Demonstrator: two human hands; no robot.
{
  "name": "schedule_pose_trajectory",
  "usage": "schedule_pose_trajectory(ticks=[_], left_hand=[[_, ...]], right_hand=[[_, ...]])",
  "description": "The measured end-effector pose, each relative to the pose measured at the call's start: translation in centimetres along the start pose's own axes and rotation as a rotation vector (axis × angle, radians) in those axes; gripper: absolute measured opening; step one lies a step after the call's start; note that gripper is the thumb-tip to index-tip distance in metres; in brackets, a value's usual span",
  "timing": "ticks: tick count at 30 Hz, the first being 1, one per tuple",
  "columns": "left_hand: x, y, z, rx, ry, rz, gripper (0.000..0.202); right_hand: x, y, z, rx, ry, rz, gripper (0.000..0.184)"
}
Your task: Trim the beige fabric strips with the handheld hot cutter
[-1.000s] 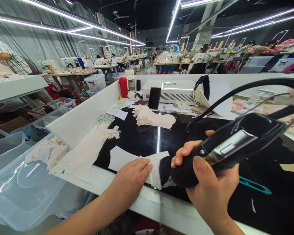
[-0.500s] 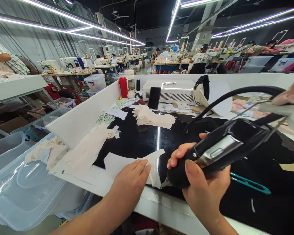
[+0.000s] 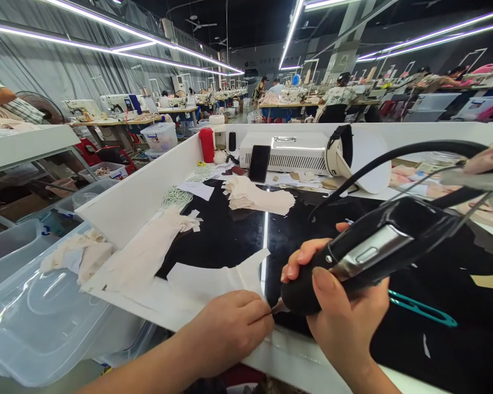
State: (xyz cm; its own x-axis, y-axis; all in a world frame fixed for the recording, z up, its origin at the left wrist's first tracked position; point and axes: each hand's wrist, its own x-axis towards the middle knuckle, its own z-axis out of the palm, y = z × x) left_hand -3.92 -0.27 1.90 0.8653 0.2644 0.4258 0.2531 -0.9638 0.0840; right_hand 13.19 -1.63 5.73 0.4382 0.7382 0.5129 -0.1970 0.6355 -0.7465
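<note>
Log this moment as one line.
left hand: pinches white fabric piece | right hand: grips black tool | tool tip: at fabric edge | nearby: teal clippers

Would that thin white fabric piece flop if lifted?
Probably floppy: the thin white fabric piece lies flat, corner curling up. Likely light, and it may slide on the glossy black tabletop: the left hand grips its edge beside the black handheld tool in the right hand.

The bare black middle of the table (image 3: 230, 235) lies open, between the loose cloth (image 3: 148, 251) heaped along the white side wall (image 3: 139, 191) and the stack of cut pieces (image 3: 258, 200) farther back. On the right, the tool (image 3: 378, 246) and its thick cable (image 3: 394, 156) arch across the way, with teal clippers (image 3: 423, 310) just beneath. A phone (image 3: 258, 163), a white machine (image 3: 287, 153) and a red bottle (image 3: 206, 145) crowd the back edge.
</note>
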Motion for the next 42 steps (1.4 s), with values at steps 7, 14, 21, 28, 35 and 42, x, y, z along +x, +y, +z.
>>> schedule_pose_trajectory(ticks=[7, 14, 21, 28, 35, 42], left_hand=[[-0.8, -1.7, 0.3, -0.053, -0.002, 0.011, 0.02], [-1.4, -2.2, 0.1, -0.029, -0.021, -0.039, 0.02], [-1.7, -2.0, 0.2, -0.034, -0.023, -0.068, 0.023], [-1.9, -2.0, 0.6, -0.04, -0.009, -0.084, 0.023], [-2.0, -1.9, 0.7, -0.057, -0.001, -0.114, 0.024], [-2.0, -1.7, 1.3, -0.068, 0.011, -0.149, 0.021]], right_hand=[[0.0, -0.1, 0.1, 0.0, -0.01, -0.003, 0.047], [0.0, 0.0, -0.1, -0.003, -0.016, -0.002, 0.049], [-0.1, -0.2, -0.3, 0.005, -0.007, 0.002, 0.048], [1.2, 0.0, 0.3, -0.003, 0.082, -0.022, 0.05], [1.6, 0.4, 0.6, -0.022, 0.075, -0.004, 0.048], [1.5, 0.4, 0.8, -0.033, 0.114, 0.014, 0.049]])
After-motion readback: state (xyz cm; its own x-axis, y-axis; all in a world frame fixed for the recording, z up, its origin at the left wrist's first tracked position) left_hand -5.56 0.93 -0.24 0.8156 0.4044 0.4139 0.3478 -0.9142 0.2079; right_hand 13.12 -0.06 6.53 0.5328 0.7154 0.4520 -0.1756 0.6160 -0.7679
